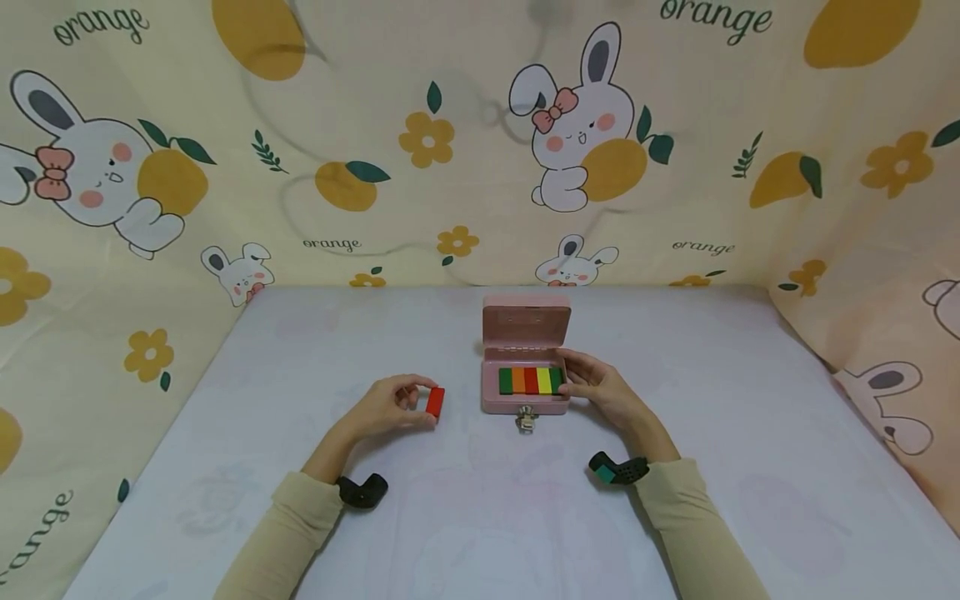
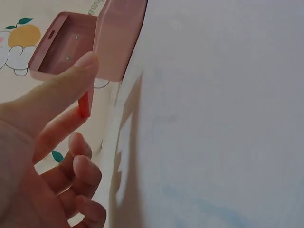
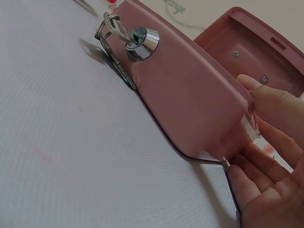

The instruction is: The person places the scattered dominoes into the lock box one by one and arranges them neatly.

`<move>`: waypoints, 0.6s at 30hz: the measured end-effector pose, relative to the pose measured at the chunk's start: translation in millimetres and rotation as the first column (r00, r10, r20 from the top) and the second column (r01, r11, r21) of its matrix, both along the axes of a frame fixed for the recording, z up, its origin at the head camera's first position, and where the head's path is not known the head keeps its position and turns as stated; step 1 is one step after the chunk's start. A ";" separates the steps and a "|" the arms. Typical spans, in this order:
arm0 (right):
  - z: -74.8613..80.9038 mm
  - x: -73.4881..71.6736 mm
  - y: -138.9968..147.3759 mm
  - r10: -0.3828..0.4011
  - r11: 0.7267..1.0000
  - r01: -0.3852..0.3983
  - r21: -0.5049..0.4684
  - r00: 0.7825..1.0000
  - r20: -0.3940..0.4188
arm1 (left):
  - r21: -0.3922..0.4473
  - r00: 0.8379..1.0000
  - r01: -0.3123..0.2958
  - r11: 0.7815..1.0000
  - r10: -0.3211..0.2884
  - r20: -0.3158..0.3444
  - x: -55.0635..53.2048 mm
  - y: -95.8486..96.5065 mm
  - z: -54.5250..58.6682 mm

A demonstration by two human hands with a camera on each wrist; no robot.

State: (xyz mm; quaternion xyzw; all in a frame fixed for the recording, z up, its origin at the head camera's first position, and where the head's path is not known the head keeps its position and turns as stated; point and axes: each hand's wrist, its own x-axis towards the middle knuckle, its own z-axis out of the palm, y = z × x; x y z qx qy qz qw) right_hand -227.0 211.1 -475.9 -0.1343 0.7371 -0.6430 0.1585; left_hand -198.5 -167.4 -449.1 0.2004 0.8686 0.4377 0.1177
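Between thumb and index finger, my left hand (image 1: 388, 404) pinches a small red block (image 1: 435, 402), held upright to the left of a pink metal box (image 1: 489, 403). In the left wrist view the block (image 2: 84, 104) shows as a thin edge, with the other fingers loosely curled below. The box stands with its lid (image 1: 525, 323) raised. Inside, a row of green, orange, red and yellow blocks (image 1: 531, 381) lies side by side. My right hand (image 1: 607, 400) grips the box's right side, thumb at the rim and fingers against the outer wall in the right wrist view.
A silver lock (image 3: 145, 43) with keys (image 3: 116, 28) sticks out from the box's front. The box rests on a pale table (image 1: 465, 517). Behind it hangs a yellow cloth (image 1: 465, 192) printed with rabbits and oranges, which also lines both sides.
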 end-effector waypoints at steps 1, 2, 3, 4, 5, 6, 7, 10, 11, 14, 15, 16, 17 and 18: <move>0.0 0.0 0.1 0.001 1.000 -0.001 0.002 1.000 -0.001 | -0.003 1.000 -0.008 1.000 0.008 -0.002 0.4 1.6 1.1; 0.1 -0.1 0.3 0.002 1.000 -0.002 0.003 1.000 -0.002 | -0.003 1.000 -0.014 1.000 0.014 -0.002 0.6 3.0 2.0; 0.2 -0.1 0.5 0.001 1.000 -0.001 0.003 1.000 -0.002 | -0.004 1.000 -0.019 1.000 0.019 -0.005 0.7 4.4 2.8; 0.0 -0.1 0.6 0.002 1.000 -0.002 0.005 1.000 -0.001 | -0.002 1.000 -0.024 1.000 0.024 -0.005 0.8 5.6 3.1; -0.3 -0.2 0.7 0.003 1.000 -0.003 0.005 1.000 0.000 | 0.000 1.000 -0.030 1.000 0.030 -0.008 1.0 6.7 3.5; -0.6 -0.3 0.9 0.003 1.000 -0.003 0.004 1.000 0.001 | 0.001 0.999 -0.034 0.999 0.034 -0.012 1.0 7.9 3.9; -0.8 -0.3 0.9 0.003 1.000 -0.003 0.003 1.000 0.000 | 0.002 0.999 -0.040 0.999 0.040 -0.014 1.1 8.9 4.2; -1.2 -0.3 0.8 0.007 1.000 -0.007 0.003 1.000 -0.003 | 0.006 0.998 -0.058 0.998 0.058 -0.018 1.4 11.7 5.3; -1.3 -0.3 0.7 0.007 1.000 -0.007 0.002 1.000 -0.004 | 0.005 0.998 -0.059 0.998 0.059 -0.023 1.4 12.4 5.6; -1.0 0.1 0.6 0.006 1.000 -0.006 -0.001 1.000 -0.004 | 0.004 0.997 -0.066 0.998 0.066 -0.039 1.5 15.8 6.3; -0.8 0.2 0.5 0.006 1.000 -0.006 -0.002 1.000 -0.003 | 0.007 0.997 -0.067 0.998 0.068 -0.046 1.4 17.1 6.5; -0.7 0.2 0.4 0.005 1.000 -0.005 -0.003 1.000 -0.002 | 0.008 0.996 -0.068 0.998 0.068 -0.055 1.3 18.5 6.7; -0.6 0.2 0.3 0.003 1.000 -0.003 -0.004 1.000 0.000 | 0.009 0.996 -0.070 0.998 0.070 -0.063 1.2 19.9 6.9; -0.5 0.3 0.2 0.003 1.000 -0.003 -0.005 1.000 0.001 | 0.012 0.995 -0.075 0.997 0.076 -0.068 1.2 21.4 7.3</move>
